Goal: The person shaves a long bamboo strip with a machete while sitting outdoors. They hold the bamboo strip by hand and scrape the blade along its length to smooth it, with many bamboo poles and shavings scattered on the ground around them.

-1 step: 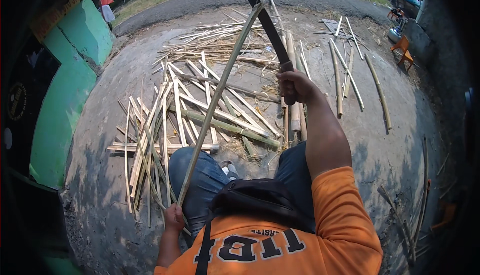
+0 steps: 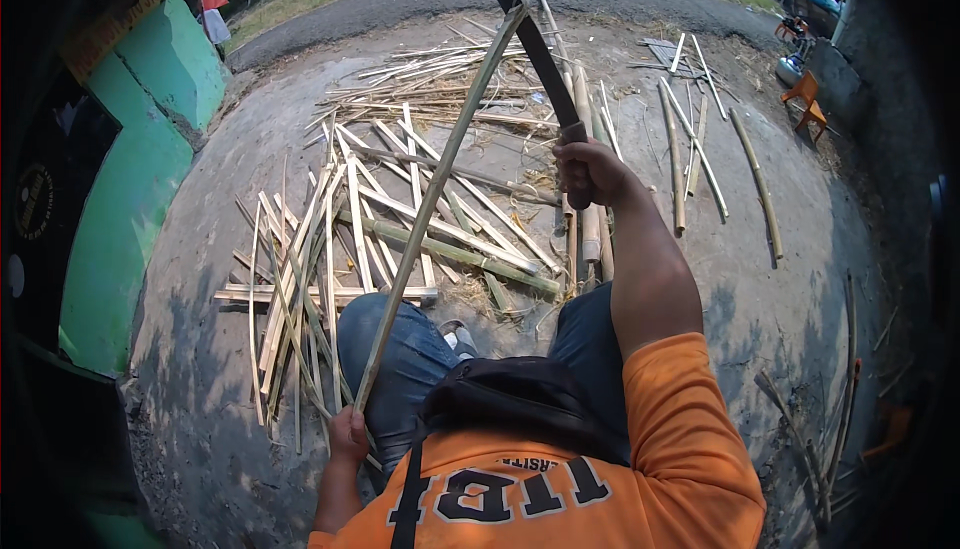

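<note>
My right hand (image 2: 592, 171) is closed round the brown handle of a machete (image 2: 545, 64), whose long dark blade points up and to the far left. A long bamboo strip (image 2: 430, 199) slants from low left up to the blade, and its far end meets or overlaps the blade. My left hand (image 2: 347, 433) grips the near end of that strip beside my left knee. Whether the blade has bitten into the strip's end is too small to tell.
Split bamboo strips (image 2: 355, 214) lie crossed in a heap ahead, with thinner ones (image 2: 420, 99) behind. Whole bamboo poles (image 2: 757, 179) lie to the right. An orange chair (image 2: 806, 101) stands far right, a green wall (image 2: 140, 179) at left. Dry sticks (image 2: 815, 459) lie near right.
</note>
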The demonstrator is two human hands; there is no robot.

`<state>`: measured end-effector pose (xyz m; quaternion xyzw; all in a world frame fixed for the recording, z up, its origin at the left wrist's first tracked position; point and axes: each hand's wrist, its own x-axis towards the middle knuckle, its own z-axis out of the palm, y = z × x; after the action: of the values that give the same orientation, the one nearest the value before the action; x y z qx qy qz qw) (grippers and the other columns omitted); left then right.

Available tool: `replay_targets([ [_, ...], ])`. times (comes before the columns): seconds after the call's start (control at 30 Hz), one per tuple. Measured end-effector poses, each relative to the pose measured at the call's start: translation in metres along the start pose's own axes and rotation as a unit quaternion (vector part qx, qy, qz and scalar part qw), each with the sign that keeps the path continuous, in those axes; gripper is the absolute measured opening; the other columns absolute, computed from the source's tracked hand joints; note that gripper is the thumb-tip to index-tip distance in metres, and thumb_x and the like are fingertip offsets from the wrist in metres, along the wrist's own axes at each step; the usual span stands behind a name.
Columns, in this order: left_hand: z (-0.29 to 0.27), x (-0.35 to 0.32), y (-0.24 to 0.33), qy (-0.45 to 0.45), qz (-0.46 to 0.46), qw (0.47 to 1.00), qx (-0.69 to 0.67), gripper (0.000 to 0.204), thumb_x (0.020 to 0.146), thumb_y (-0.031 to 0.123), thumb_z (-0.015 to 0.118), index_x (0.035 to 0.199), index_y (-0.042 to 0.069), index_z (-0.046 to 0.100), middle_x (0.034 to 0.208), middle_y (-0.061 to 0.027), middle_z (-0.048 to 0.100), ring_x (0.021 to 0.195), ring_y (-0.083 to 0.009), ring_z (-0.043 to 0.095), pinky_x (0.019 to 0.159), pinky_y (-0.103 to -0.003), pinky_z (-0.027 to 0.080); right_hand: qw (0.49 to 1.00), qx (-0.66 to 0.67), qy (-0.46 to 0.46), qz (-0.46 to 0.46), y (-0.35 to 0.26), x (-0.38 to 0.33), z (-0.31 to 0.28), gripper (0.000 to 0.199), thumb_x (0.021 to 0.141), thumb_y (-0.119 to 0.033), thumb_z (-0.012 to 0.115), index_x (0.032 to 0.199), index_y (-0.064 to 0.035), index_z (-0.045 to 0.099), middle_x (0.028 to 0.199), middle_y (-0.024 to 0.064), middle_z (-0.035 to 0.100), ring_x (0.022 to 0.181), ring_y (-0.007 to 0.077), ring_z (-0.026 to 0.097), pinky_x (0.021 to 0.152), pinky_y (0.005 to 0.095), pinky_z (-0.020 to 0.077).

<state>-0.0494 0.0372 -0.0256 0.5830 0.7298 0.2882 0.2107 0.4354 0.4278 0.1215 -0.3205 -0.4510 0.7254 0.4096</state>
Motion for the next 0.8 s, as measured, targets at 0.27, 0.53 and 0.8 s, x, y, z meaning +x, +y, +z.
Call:
replay_targets([
  [0.27, 0.002, -0.001, -0.009, 0.0, -0.004, 1.0, -0.001, 0.061, 0.096, 0.056, 0.044, 0.075, 0.0, 0.055, 0.061, -0.0212, 0.052, 0.061, -0.0429, 0.06, 0.057, -0.048, 0.043, 0.999, 0.02, 0.033, -0.015, -0.001, -0.004, 0.003, 0.017, 0.091, -0.017, 0.07, 0.09, -0.0146, 0.054, 0.057, -0.0089, 0.037, 0.046, 0.0059, 0.036, 0.051, 0.0268, 0.0364],
  [0.53, 0.003, 0.0, -0.002, 0.0, -0.007, 1.0, -0.01, 0.057, 0.096, 0.053, 0.045, 0.077, 0.0, 0.057, 0.061, -0.0208, 0.052, 0.061, -0.043, 0.06, 0.057, -0.048, 0.043, 0.998, 0.049, -0.017, -0.042, -0.013, -0.014, 0.004, 0.02, 0.09, -0.016, 0.072, 0.091, -0.0145, 0.052, 0.06, -0.0071, 0.04, 0.049, 0.0059, 0.038, 0.048, 0.0253, 0.032],
  [0.8, 0.003, -0.001, -0.005, 0.0, -0.008, 1.0, -0.008, 0.058, 0.097, 0.053, 0.044, 0.078, 0.0, 0.057, 0.061, -0.0206, 0.052, 0.06, -0.0421, 0.06, 0.057, -0.048, 0.043, 0.996, 0.047, -0.05, -0.047, -0.021, -0.021, -0.001, 0.016, 0.092, -0.017, 0.071, 0.096, -0.0126, 0.056, 0.062, -0.0068, 0.043, 0.047, 0.0059, 0.037, 0.048, 0.0251, 0.032],
])
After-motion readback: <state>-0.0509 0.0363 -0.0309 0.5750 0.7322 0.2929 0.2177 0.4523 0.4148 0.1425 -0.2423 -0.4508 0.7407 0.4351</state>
